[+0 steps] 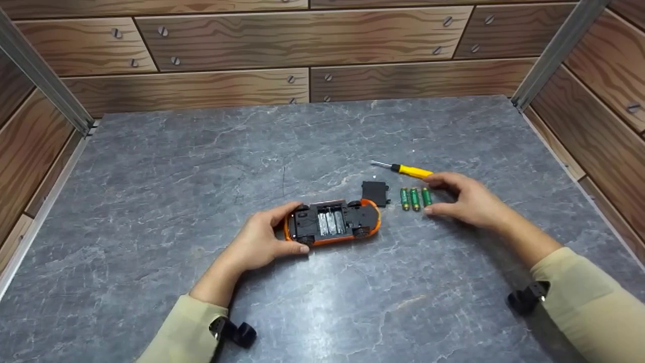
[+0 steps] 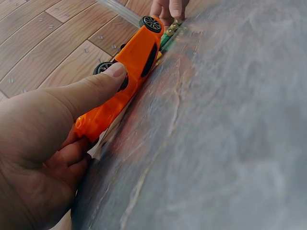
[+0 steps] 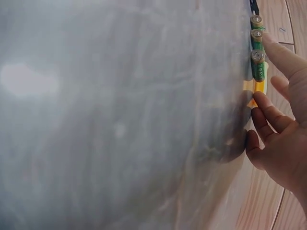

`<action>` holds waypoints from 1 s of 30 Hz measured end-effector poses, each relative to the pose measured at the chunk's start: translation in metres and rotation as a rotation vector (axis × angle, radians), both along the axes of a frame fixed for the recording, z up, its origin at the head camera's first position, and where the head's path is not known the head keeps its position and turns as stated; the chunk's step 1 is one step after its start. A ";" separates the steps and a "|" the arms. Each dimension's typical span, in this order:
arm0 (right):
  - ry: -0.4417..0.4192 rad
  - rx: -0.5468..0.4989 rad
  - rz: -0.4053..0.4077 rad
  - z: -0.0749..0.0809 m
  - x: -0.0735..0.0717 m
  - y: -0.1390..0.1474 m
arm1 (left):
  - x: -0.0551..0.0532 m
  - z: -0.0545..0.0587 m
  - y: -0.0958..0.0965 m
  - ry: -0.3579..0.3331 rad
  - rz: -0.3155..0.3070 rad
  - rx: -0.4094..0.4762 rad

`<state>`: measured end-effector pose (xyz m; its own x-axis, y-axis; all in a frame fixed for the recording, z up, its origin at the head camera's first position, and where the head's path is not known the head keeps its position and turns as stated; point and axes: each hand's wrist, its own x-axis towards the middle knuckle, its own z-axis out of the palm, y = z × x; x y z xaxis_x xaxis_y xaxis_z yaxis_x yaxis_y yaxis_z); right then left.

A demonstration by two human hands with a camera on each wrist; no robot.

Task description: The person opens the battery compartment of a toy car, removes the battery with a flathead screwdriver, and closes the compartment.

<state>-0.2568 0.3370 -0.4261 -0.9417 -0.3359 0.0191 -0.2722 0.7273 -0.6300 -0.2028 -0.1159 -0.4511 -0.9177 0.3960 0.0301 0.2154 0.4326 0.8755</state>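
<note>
An orange toy car (image 1: pixel 332 223) lies upside down, its black underside facing up. The open battery compartment (image 1: pixel 330 222) in its middle shows bright silvery strips. My left hand (image 1: pixel 259 237) grips one end of the car, thumb along the near side; in the left wrist view the thumb (image 2: pixel 96 91) presses beside a wheel. Three green batteries (image 1: pixel 414 199) lie side by side to the right of the car. Around the rightmost battery (image 1: pixel 427 197), my right hand (image 1: pixel 473 201) rests with thumb and fingers spread apart, the thumb tip right by its near end.
A black battery cover (image 1: pixel 375 193) lies between the car and the batteries. Behind them is a yellow screwdriver (image 1: pixel 414 172), its handle end near my right fingers. Tiny light specks dot the grey tabletop (image 1: pixel 176 166). Wood-patterned walls (image 1: pixel 302 40) enclose the back and sides.
</note>
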 end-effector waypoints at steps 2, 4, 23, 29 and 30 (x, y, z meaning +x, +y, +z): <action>-0.011 -0.011 -0.006 0.001 0.000 -0.001 | 0.000 0.000 0.001 -0.004 0.001 0.002; -0.015 -0.021 -0.010 0.002 0.001 -0.001 | 0.000 0.000 0.001 -0.008 0.000 0.006; 0.056 -0.022 0.014 0.014 -0.002 -0.039 | -0.001 -0.003 -0.001 -0.007 0.003 0.004; 0.090 0.001 0.060 0.011 -0.007 -0.054 | -0.001 -0.002 -0.001 0.003 -0.004 0.016; 0.095 0.008 0.068 0.010 -0.008 -0.057 | -0.001 -0.002 -0.001 0.005 -0.006 0.018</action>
<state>-0.2651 0.2805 -0.4160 -0.9108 -0.3995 0.1044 -0.3794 0.7101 -0.5931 -0.2034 -0.1164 -0.4529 -0.9151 0.4011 0.0417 0.2224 0.4156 0.8820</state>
